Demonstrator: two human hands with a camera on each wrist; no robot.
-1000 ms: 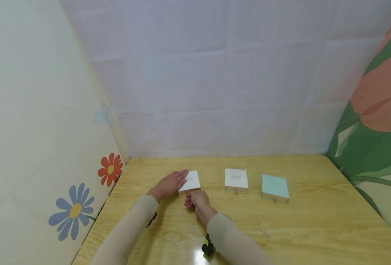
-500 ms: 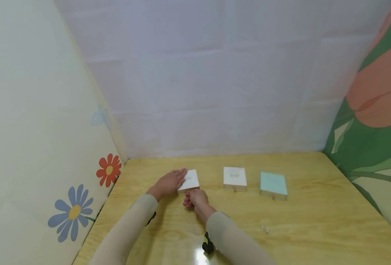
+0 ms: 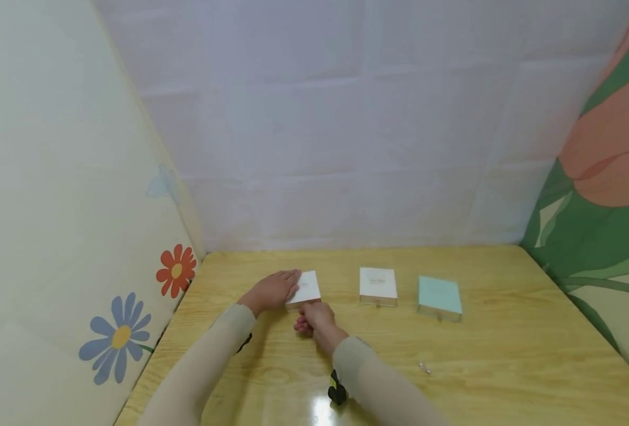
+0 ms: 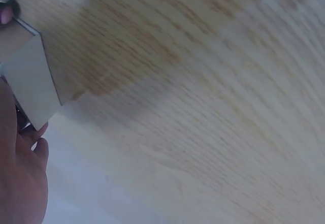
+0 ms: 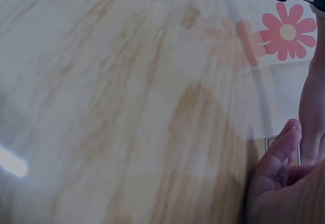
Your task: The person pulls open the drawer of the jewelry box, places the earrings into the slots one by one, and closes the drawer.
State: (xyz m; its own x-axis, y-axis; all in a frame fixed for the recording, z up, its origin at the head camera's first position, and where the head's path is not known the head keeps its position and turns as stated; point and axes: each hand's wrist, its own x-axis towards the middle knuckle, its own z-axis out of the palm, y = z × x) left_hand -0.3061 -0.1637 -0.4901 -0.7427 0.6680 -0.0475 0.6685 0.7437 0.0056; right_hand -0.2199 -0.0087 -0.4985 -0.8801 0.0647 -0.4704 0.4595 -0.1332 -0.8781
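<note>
"So, where's our white box [image 3: 309, 286]?"

"On the bench [image 3: 479, 367], left of the other white one [image 3: 378, 285]. Our left hand [image 3: 273, 291] lies on it, fingers straight. Our right hand [image 3: 317, 319] curls at its front; we can't tell if it pinches."

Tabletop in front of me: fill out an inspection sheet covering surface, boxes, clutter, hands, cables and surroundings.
Surface: wood-grain table, showing a bright reflection.
Job's things: left white box under one hand; middle white box and mint box apart, to its right.
Clutter: small shiny item, too small to identify.
Hands: left hand rests on the left white box; right hand is at its front, grip hidden.
Cables: nothing seen.
Surroundings: pale backdrop; left floral panel; right floral panel.
</note>
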